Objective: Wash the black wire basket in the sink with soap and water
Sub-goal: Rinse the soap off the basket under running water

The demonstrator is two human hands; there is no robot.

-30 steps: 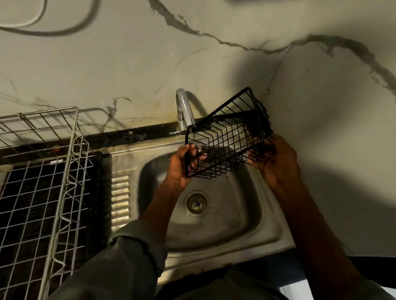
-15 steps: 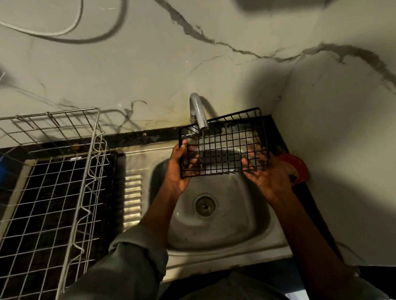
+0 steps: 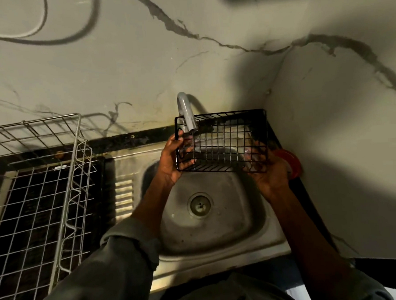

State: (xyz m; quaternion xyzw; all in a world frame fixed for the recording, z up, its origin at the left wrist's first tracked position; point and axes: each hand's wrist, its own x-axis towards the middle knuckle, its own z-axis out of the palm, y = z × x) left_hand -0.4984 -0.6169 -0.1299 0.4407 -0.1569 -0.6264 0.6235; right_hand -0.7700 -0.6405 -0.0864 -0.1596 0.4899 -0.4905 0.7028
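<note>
Black wire basket (image 3: 222, 141) held over steel sink (image 3: 220, 236), left hand (image 3: 170, 162) gripping one end, right hand (image 3: 269, 171) gripping the other, tap (image 3: 187, 115) spout inside the basket's rim

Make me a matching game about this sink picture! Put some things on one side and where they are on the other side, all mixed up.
Things:
1. black wire basket
2. tap
3. drain
4. silver wire rack

Places:
A. at the bottom of the sink bowl
B. on the counter left of the sink
C. held between the left hand and the right hand
D. coming out by the back wall, spout over the basket's left end

Pairs: 1-C, 2-D, 3-A, 4-B
</note>
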